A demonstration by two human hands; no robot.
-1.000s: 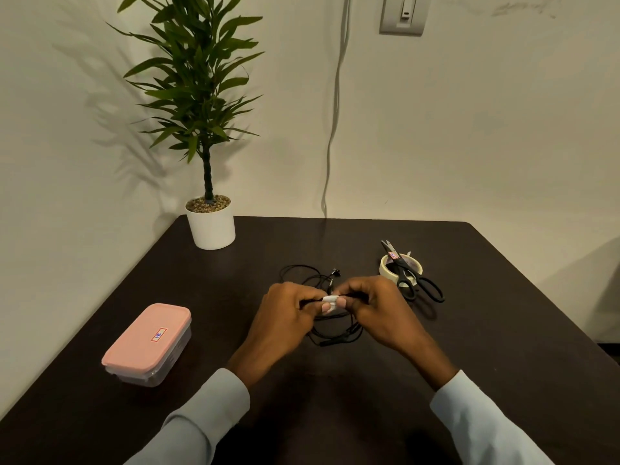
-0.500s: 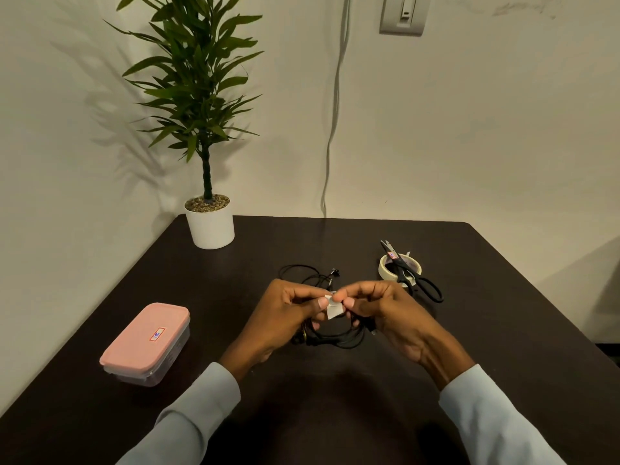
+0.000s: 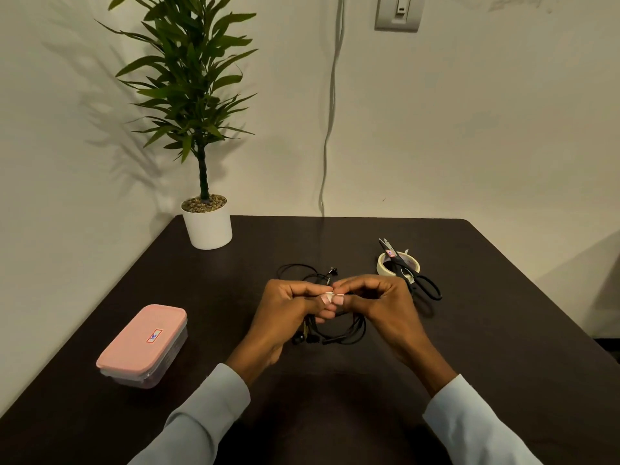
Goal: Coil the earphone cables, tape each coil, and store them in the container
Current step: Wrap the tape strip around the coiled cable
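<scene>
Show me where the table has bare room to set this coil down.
Bare tabletop lies right of the right hand, nearer than the scissors. Another bare patch lies between the plant pot and the pink container. It is crowded around the loose cable behind both hands, and around the tape roll under the scissors.

Dim warm light, plant [image 3: 193, 78] shadow cast left on wall, sharp focus, wide-angle edge bending

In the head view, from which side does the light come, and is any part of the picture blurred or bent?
Head view: the plant throws its shadow leftward on the wall, so light comes from the right; warm and dim; the table edges splay from the wide lens; both hands, left hand and right hand, look sharp.
</scene>
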